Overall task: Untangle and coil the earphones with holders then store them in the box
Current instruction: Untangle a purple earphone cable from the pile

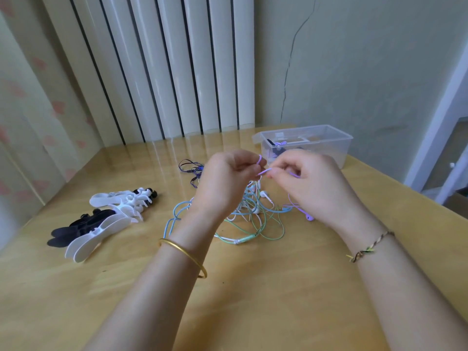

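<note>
A tangle of earphones (253, 219) in light blue, green and white lies on the wooden table (253, 287). Raised over it, my left hand (228, 176) and my right hand (309, 181) both pinch a purple earphone cable (263, 171) between them; its purple earbud (309, 218) lies on the table under my right wrist. A dark purple earphone (192, 169) lies apart behind the tangle. White and black cable holders (101, 219) are piled at the left. The clear plastic box (306, 144) stands open at the back right, with coiled earphones inside.
The box lid (256, 138) leans at the box's left side. A ribbed white radiator (164, 67) rises behind the table. The table's right edge runs diagonally near my right forearm, with a white door frame (440, 117) beyond.
</note>
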Demonstrator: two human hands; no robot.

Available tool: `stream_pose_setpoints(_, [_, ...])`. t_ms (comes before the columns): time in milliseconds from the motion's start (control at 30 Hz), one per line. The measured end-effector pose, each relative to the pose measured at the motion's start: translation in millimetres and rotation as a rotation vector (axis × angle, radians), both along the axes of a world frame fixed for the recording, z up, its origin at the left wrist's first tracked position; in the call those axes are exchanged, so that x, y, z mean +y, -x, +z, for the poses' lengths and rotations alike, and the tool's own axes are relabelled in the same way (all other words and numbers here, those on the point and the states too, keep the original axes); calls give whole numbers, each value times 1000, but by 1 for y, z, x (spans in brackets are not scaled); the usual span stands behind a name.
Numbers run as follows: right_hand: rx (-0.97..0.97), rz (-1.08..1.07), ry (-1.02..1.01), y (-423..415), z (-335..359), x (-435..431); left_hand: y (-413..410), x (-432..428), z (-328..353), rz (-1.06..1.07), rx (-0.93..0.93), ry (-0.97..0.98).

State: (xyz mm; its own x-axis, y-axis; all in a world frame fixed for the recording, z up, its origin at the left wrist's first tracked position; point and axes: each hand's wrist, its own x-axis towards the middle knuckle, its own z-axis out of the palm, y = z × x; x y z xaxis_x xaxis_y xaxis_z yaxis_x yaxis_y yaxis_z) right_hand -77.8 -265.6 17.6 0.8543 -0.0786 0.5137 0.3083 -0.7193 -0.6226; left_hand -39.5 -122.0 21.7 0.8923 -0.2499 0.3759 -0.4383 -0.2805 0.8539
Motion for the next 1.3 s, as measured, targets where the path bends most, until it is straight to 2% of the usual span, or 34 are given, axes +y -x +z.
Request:
stream_pose_setpoints(100, [-119, -197, 168, 1, 0, 0, 2, 3, 1, -68, 60, -92])
stream_pose_setpoints(167, [-177, -240, 185, 0, -2, -1, 4, 7, 5, -158, 172, -77])
stream_pose_setpoints(300, [-184, -222, 81, -4, -3, -4, 9, 10, 14, -373, 391, 47])
stream_pose_setpoints(433, [-129, -129, -44, -6, -5, -4, 12, 12, 17, -474, 501, 142])
stream_pose_setpoints(500, [-83, -82, -64, -7, -6, -5, 11, 11, 19, -468, 552, 244])
stream_pose_setpoints(600, [59, 46, -9, -6, -5, -2, 10, 3, 21, -366, 619, 515])
stream_pose_setpoints(667, [152, 151, 90, -2, -4, 1, 10, -3, 20, -276, 599, 669])
stream_pose_setpoints(700, [190, 194, 123, 0, -3, 3, 10, -4, 17, -219, 543, 686])
stream_pose_setpoints(800, [216, 233, 155, 3, 0, 3, 4, -2, 6, 13, 219, 527])
stream_pose_setpoints(900, [117, 97, 116, 2, 1, 0, -2, 1, -2, 148, -73, 142])
stream_pose_setpoints(967, [14, -49, 120, 3, 2, -2, -2, 0, -3, 103, -162, -160])
stream_pose_setpoints(1000, [-37, -129, 146, 3, 3, -2, 0, -2, -2, 64, -161, -239])
stream_pose_setpoints(1067, [-110, -251, 191, 4, 4, -3, 2, -4, 1, -17, -105, -250])
stream_pose_setpoints(1167, [-171, -302, 183, 2, 1, -4, 9, -3, 9, -130, 51, -118])
stream_pose_setpoints(1233, [-155, -288, 176, -1, -2, -6, 13, -2, 17, -247, 251, 162])
stream_pose_setpoints(1300, [-63, -186, 135, -2, -2, -7, 16, -3, 24, -354, 472, 470])
